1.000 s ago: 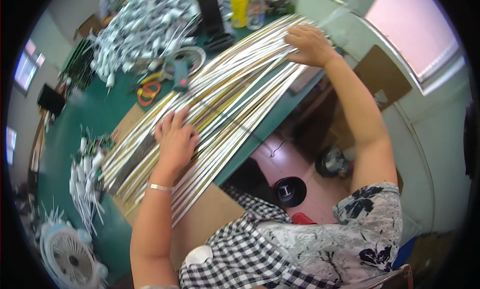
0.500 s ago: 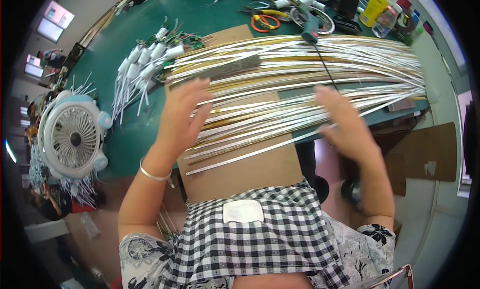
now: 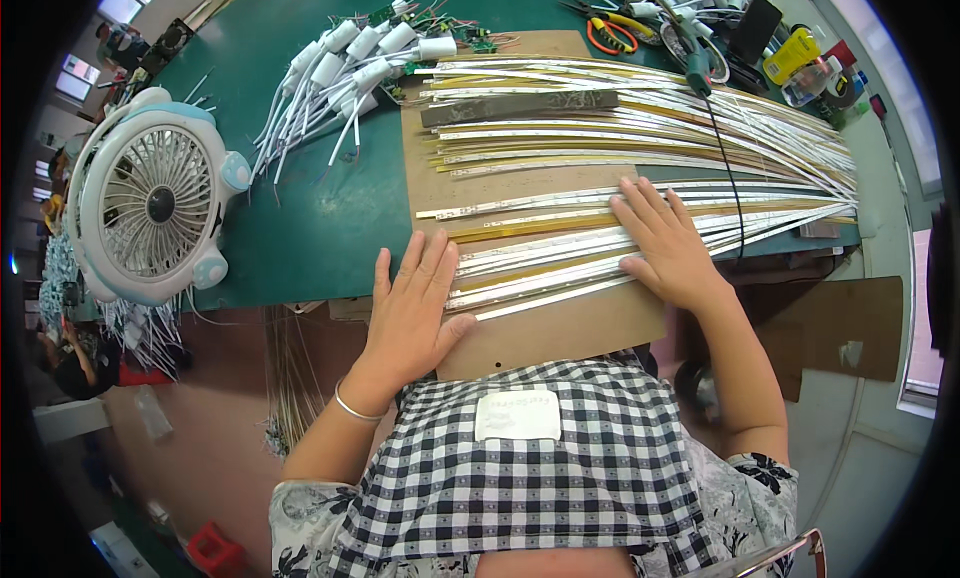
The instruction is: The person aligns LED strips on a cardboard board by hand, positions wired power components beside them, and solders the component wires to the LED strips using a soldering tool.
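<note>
Evidently, the nearer group of long, thin, flat white and yellow strips (image 3: 548, 278) is parted from the rest but only partly in order. It lies across the brown cardboard sheet (image 3: 575, 340), which overhangs the near edge of the green worktop (image 3: 330, 218). My left hand (image 3: 410, 313) is flat, fingers straight, its thumb side beside the strips' left ends; my right hand (image 3: 668, 243) rests palm down over them, fingers spread. Neither grips anything. Those left ends are uneven, one white strip jutting out furthest, so I judge that levelling and closing up the group is unfinished.

Beyond it, a farther group of similar white and yellow strips (image 3: 560, 133) lies looser, under a dark grey rectangular bar (image 3: 520, 108); I would count that as unsorted. Both groups converge toward the worktop's right edge, where strips cross. A thin black cord (image 3: 733, 173) lies over both groups. Toward the far edge are orange-and-yellow-handled pliers (image 3: 612, 36) and a heap of white cylinders with wires (image 3: 345, 53).
</note>
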The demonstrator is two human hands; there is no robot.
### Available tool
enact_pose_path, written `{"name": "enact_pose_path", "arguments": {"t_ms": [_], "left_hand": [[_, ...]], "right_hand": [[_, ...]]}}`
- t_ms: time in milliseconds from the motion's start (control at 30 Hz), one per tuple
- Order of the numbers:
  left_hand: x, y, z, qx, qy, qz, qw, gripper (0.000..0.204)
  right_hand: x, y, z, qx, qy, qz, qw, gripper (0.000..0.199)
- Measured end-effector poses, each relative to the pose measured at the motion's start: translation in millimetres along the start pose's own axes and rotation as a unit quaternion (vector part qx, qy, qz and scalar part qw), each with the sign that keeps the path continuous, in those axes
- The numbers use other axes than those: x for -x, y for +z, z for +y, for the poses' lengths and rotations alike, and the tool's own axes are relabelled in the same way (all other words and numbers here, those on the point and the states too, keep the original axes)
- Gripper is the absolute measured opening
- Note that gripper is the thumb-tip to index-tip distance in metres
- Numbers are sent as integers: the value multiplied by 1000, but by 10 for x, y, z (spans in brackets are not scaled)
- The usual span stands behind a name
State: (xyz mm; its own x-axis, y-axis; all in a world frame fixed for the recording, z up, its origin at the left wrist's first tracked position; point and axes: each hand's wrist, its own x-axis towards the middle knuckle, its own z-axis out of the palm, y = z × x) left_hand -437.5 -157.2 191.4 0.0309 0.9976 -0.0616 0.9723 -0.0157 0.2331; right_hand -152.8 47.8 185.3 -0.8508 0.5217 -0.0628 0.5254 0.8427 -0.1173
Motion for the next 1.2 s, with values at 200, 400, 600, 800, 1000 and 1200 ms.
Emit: {"name": "enact_pose_path", "arguments": {"t_ms": [200, 400, 600, 800, 1000, 1200], "left_hand": [[-119, -185, -128, 57, -2, 126, 990, 70], [-31, -346, 44, -48, -31, 30, 998, 74], [473, -500, 8, -10, -12, 83, 996, 76], [688, -452, 103, 32, 6, 135, 990, 70], [733, -331, 117, 53, 0, 181, 982, 67], [415, -196, 31, 72, -19, 146, 987, 67]], "right_hand": [[-332, -262, -196, -113, -16, 242, 964, 23], [-703, -397, -642, -159, -135, 139, 968, 7], [-412, -620, -1297, -61, -113, 99, 987, 7], [-326, -751, -1458, -50, -22, 34, 998, 4], [-288, -805, -1409, -69, -16, -10, 997, 5], [-691, -636, -1163, -214, -26, -46, 975, 17]]}}
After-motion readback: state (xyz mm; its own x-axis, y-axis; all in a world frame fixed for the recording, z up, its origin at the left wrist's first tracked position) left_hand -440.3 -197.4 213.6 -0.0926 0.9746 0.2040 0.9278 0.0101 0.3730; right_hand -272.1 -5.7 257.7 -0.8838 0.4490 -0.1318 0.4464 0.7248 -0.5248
